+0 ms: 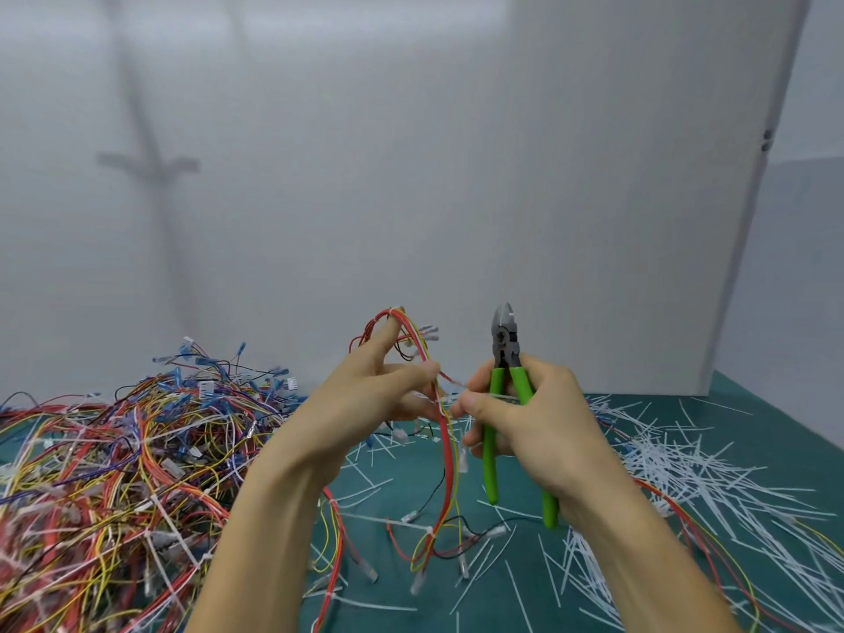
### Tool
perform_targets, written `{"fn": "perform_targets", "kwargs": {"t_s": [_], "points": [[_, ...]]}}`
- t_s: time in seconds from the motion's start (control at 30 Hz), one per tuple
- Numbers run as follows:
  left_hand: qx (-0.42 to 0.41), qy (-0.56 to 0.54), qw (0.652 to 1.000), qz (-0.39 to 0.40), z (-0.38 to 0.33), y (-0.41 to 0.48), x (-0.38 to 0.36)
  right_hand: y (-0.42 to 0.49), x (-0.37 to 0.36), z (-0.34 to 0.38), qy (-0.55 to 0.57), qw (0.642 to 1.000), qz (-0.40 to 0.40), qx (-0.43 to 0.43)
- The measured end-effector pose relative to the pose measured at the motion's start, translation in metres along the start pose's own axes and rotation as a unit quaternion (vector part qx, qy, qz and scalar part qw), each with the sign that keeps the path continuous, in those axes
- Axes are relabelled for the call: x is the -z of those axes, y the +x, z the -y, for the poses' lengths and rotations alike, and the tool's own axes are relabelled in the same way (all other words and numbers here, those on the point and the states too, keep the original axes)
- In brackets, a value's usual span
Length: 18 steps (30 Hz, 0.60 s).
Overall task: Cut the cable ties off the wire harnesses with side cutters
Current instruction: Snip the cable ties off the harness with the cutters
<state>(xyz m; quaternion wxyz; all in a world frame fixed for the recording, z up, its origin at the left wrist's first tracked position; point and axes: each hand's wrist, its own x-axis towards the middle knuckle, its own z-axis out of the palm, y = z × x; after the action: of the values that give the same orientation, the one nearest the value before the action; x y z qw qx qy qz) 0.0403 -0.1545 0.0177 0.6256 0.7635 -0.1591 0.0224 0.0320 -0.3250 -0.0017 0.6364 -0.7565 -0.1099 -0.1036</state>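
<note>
At frame centre the left hand grips a wire harness raised above the tabletop. The right hand is closed round the green side cutters, blades up, while its fingertips pinch a white cable tie. Best pull the tie clear before laying it aside. Uncut harnesses lie lower left, cut ties right.

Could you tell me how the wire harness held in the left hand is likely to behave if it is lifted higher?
The wire harness probably stays floppy: its strands droop from the left hand to the green mat. It looks light, and trailing ends may snag loose cable ties.
</note>
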Motion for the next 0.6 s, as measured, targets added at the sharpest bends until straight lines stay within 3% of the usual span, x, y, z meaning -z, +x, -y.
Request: {"fn": "perform_targets", "kwargs": {"t_s": [0.1,0.27,0.5,0.6], "points": [[-0.029,0.004,0.999,0.039,0.002,-0.002,0.004,0.0,0.0,0.001,0.02,0.999,-0.025,0.008],[-0.027,-0.021,0.999,0.035,0.006,0.001,0.007,0.0,0.001,0.003,0.052,0.998,-0.035,0.001],[-0.006,-0.074,0.993,-0.097,0.012,0.011,0.008,-0.001,0.005,0.008,0.089,0.995,-0.038,-0.027],[0.004,-0.072,0.988,-0.136,0.014,0.012,0.012,-0.001,0.006,0.01,0.079,0.995,-0.005,-0.056]]}}
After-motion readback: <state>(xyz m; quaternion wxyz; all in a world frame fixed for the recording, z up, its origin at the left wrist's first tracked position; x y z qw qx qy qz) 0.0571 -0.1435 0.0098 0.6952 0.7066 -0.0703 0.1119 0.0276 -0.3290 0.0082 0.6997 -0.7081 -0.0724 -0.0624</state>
